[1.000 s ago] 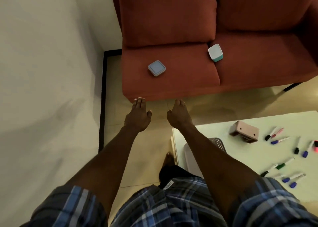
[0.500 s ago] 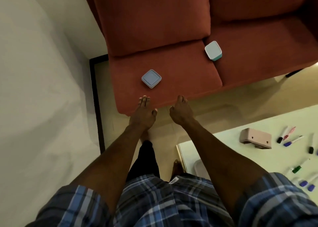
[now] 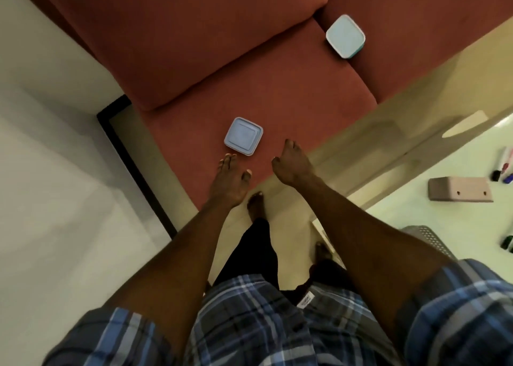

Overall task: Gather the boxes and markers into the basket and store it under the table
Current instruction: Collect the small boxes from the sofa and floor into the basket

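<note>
Left hand out over the sofa seat edge, palm down, fingers straight and held close together, thumb apart; it holds nothing. Fingertips just short of the blue box, which lies flat on the seat cushion, lid up.

Right hand just beside the same box on its other side, fingers loosely curled, nothing between them.

Likely step: lifting this box. Best done by taking it from both sides or from above across the lid, kept level; the cushion is soft, so pressing down would tip it.

Box roughly square, no clear long axis; its corners point along and across the seat, diamond-wise to the person.

Further right, the teal box sits in the seam between cushions, tilted. Far right on the table: markers lying loose, basket at the near edge, partly hidden.
</note>
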